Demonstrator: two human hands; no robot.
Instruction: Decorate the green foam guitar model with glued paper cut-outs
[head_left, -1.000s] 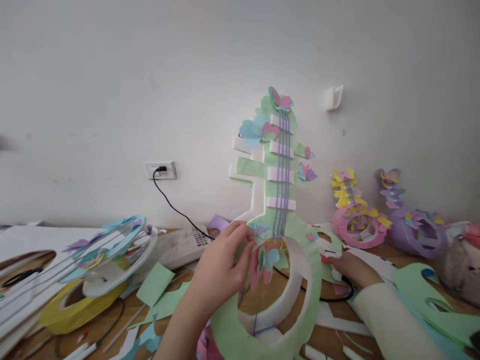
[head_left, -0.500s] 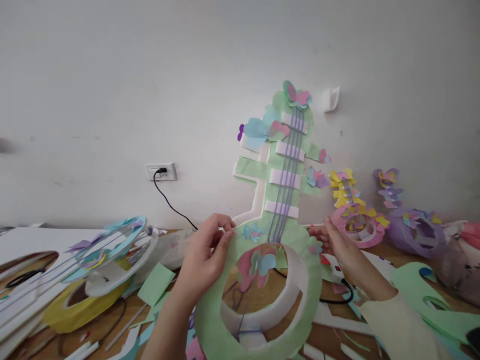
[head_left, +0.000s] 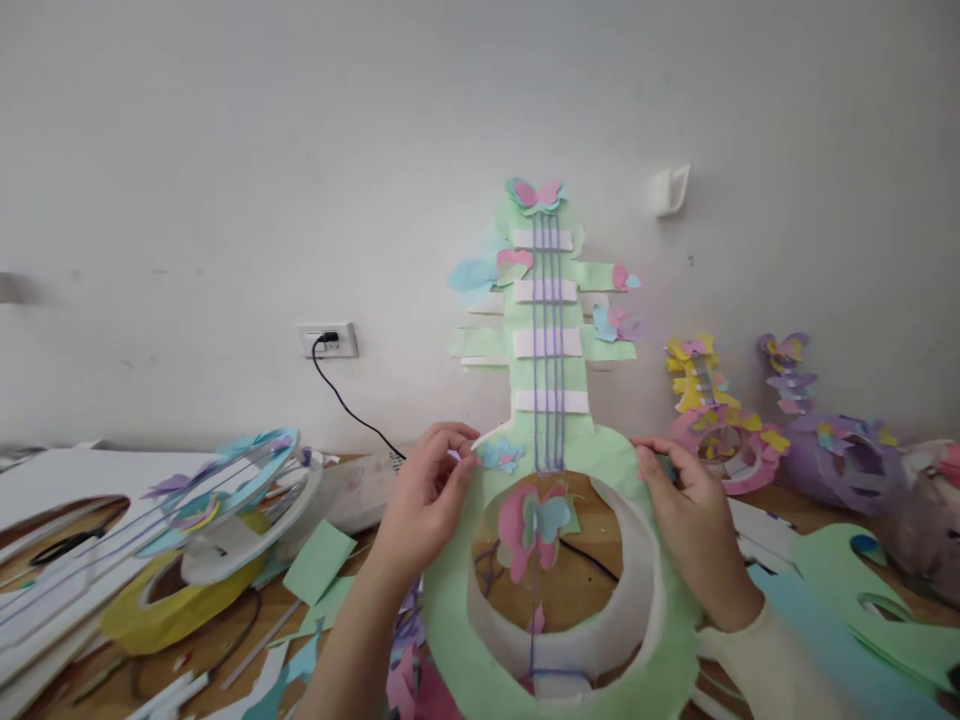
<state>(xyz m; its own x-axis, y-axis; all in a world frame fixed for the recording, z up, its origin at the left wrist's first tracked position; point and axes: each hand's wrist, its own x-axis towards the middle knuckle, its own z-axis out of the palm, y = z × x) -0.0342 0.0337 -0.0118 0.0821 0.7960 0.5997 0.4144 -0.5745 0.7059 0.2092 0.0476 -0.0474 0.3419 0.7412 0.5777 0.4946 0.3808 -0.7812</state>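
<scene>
Green paper guitar [head_left: 581, 440]: upright, its strung front facing the wearer; the step in hand looks to me like holding it up squarely, which goes best with both hands at one level.
Grip: the paper looks easy to crease, so I would spread light pressure along the rim instead of pinching one spot.
Purple strings [head_left: 548, 340]: they run down the neck over white crossbars [head_left: 546, 402]; fingers do well to leave them alone.
Paper butterfly [head_left: 532, 525]: pink and blue, showing within the round opening; it would probably bend if knocked, so thumbs belong outside the hole.
Side tabs [head_left: 609, 351]: they jut from the neck, some decorated; any turn should be slow enough to spare them.
Left hand [head_left: 427, 500]: closed on the upper left shoulder, just beside a blue paper flower [head_left: 501, 455].
Right hand [head_left: 694, 510]: thumb on the front of the upper right shoulder, fingers partly hidden.
Guitar's place: between the two hands, neck rising well above them, body hanging lower and running out of view; whether it rests on the tabletop [head_left: 592, 590], I cannot tell.
Beyond the right hand: a purple paper guitar [head_left: 814, 470] by the wall.
</scene>
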